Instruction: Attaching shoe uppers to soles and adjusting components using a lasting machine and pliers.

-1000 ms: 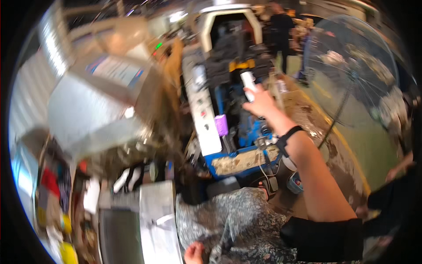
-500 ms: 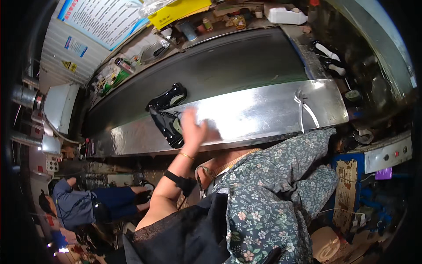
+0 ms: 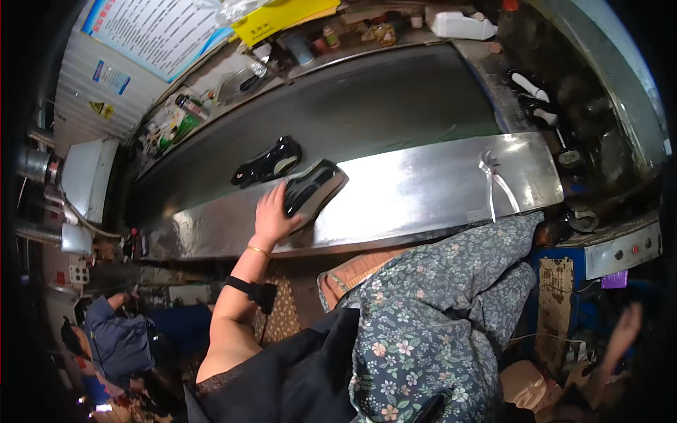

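Note:
My left hand (image 3: 273, 215) grips the near end of a shiny black shoe (image 3: 319, 185) with a pale sole edge, fingers at one side and thumb at the other. The shoe slants over the metal ledge (image 3: 409, 176). A second black shoe (image 3: 268, 163) lies just beyond it on the dark conveyor belt (image 3: 381, 106). At the far lower right, my right hand (image 3: 624, 330) is raised on a blurred forearm, away from the ledge. Its fingers are too smeared to read, and I see nothing clear in it.
Pincers (image 3: 493, 180) lie on the ledge's right part. Black shoes (image 3: 539, 102) stand right of the belt. A yellow box (image 3: 282, 20) and white jug (image 3: 462, 26) sit behind it. A blue control cabinet (image 3: 582, 257) stands right of my floral-covered lap (image 3: 423, 317). Another person (image 3: 120, 331) is at lower left.
My left hand has moved left and now grips the nearer shoe, which has turned and shifted right. My right hand has come into sight at the lower right.

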A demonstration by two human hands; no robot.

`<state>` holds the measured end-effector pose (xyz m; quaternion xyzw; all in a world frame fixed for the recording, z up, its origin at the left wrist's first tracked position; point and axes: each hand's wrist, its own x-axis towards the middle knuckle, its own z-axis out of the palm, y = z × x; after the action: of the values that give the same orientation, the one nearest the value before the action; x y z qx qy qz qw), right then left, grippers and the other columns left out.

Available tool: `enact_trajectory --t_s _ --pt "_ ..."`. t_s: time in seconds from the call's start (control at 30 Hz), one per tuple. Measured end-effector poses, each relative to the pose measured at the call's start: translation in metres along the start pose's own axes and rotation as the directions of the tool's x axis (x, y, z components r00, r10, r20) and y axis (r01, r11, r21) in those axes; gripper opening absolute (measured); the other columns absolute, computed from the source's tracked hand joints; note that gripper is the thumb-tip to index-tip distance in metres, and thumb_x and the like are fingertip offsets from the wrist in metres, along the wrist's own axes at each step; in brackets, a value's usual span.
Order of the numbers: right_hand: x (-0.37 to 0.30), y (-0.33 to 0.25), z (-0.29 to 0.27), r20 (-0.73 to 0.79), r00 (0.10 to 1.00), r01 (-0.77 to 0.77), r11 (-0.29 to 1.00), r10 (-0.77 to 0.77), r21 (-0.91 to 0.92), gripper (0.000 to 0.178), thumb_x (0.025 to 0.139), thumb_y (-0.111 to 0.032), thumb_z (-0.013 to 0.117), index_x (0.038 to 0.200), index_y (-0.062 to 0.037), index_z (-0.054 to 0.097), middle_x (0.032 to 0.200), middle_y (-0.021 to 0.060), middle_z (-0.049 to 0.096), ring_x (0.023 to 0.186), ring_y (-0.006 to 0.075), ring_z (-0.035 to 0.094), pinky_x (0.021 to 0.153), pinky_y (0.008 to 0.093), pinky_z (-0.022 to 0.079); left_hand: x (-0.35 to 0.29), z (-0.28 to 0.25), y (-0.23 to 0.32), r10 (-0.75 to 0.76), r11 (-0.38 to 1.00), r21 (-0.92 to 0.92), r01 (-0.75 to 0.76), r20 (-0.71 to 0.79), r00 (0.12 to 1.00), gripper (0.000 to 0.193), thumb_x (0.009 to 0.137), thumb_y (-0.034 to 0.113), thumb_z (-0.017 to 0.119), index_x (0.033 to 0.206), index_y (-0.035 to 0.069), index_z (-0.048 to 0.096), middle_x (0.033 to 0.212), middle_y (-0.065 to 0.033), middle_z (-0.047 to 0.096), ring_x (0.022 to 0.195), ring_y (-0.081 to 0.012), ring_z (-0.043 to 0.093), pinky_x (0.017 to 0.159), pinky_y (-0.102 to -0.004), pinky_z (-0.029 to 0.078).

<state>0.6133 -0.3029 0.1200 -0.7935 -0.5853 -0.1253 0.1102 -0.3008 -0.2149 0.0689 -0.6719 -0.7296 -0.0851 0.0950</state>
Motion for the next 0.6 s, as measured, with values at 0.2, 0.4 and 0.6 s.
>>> enact_trajectory --t_s 0.2,0.4,0.6 --pt "-0.097 -0.279 0.125 0.191 0.981 -0.142 0.603 -0.018 0.785 0.029 0.089 -0.002 0.062 0.118 -0.0005 0.064 0.112 0.0125 0.068 0.105 0.0208 0.063 0.092 0.0316 0.048 0.005 0.013 0.010 -0.332 0.596 -0.497 0.631 0.563 0.757 0.093 0.069 0.038 0.084 0.140 -0.002 0.039 0.110 -0.0187 0.067 0.097 -0.0260 0.067 0.087 -0.0347 0.051" --pt "-0.022 -0.433 0.021 -0.050 0.954 -0.003 -0.177 -0.295 0.984 0.077 0.078 -0.002 0.075 0.145 -0.0009 0.036 0.143 0.0151 0.048 0.130 0.0241 0.048 0.106 0.0380 0.041 0.014 0.002 0.199 0.304 0.479 -0.797 -0.366 -0.241 0.922 0.090 0.068 0.021 0.084 0.142 0.000 0.036 0.122 -0.0219 0.060 0.106 -0.0325 0.062 0.094 -0.0425 0.048" --pt "-0.038 -0.348 -0.072 -0.253 0.849 0.335 0.101 -0.464 0.937 0.056 0.072 -0.003 0.078 0.124 0.0012 0.060 0.133 0.0198 0.057 0.125 0.0319 0.055 0.103 0.0386 0.045 0.060 -0.007 0.314 0.300 0.318 -0.291 -0.902 -0.872 0.388 0.038 0.103 0.029 0.034 0.139 0.018 0.040 0.117 -0.0084 0.062 0.112 -0.0286 0.058 0.110 -0.0563 0.027"
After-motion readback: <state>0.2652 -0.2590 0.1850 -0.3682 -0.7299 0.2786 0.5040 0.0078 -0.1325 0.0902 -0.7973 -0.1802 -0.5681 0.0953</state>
